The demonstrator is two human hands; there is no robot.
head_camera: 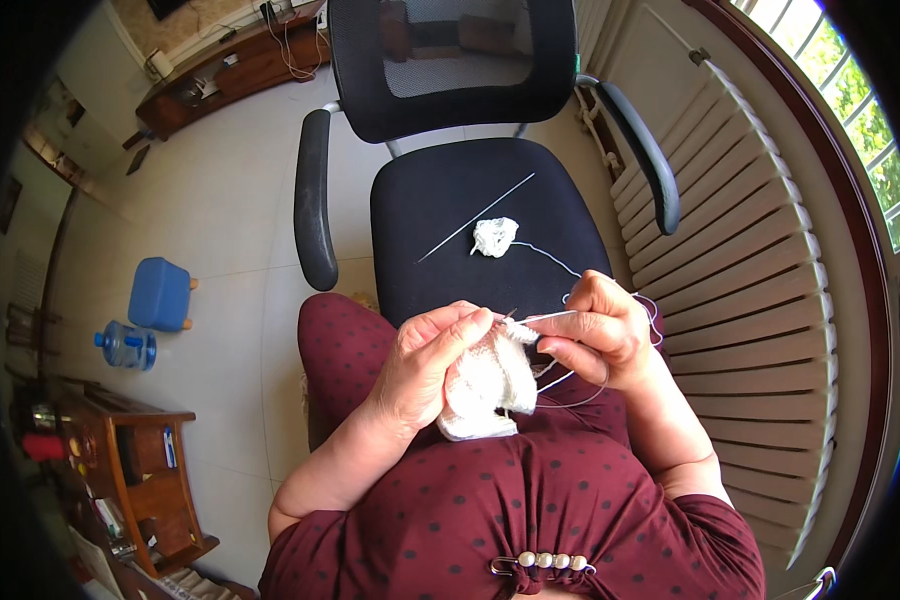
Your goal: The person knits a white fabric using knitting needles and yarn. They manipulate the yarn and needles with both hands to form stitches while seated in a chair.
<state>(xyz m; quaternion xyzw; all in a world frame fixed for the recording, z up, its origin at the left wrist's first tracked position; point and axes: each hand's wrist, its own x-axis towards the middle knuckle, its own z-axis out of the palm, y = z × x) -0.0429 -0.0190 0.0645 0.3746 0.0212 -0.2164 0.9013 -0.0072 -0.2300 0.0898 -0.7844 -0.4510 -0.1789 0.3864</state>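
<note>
White knitted fabric (491, 386) hangs from my hands above my lap. My left hand (439, 352) pinches its upper left edge, thumb on top, close to the needle tips. With my right hand (600, 330) I grip a thin knitting needle (551, 317) that points left into the top stitches. A thin cable or strand loops below my right hand. White yarn (544, 251) runs from a small white yarn ball (494, 237) on the chair seat toward my right fingers. Beside the ball lies a loose straight needle (476, 217), slanted across the seat.
A black mesh office chair (487, 161) with armrests faces me. At right stands a white radiator (750, 315) below a barred window. On the floor at left are a blue stool (159, 294) and a water jug (129, 346), with a wooden cabinet (157, 495) nearer me.
</note>
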